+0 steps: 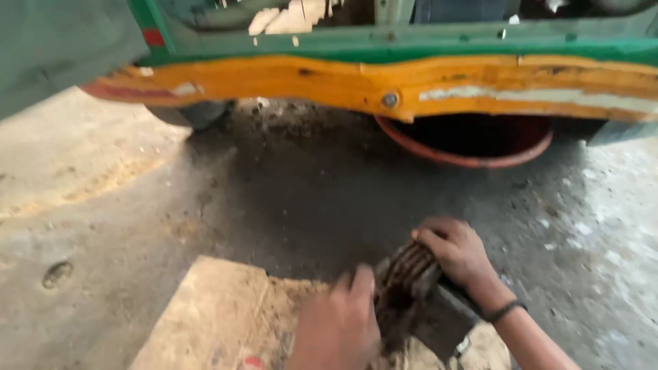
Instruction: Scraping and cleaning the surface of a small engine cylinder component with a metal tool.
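Your left hand [337, 327] sits at six o'clock in the view, fingers pressed against the near side of a dark, greasy stack of rusted metal leaves [406, 284]. Your right hand [456, 251], black band at the wrist, clasps the stack's top end from about four o'clock. The stack rests on a worn, pale wooden board [212, 315] on the oil-stained concrete floor [308, 185]. At twelve o'clock runs a yellow-orange vehicle bumper [343, 82], a round red basin [473, 144] beneath it.

bare left hand [337, 325], bare right hand [456, 250], black wristband [504, 312]
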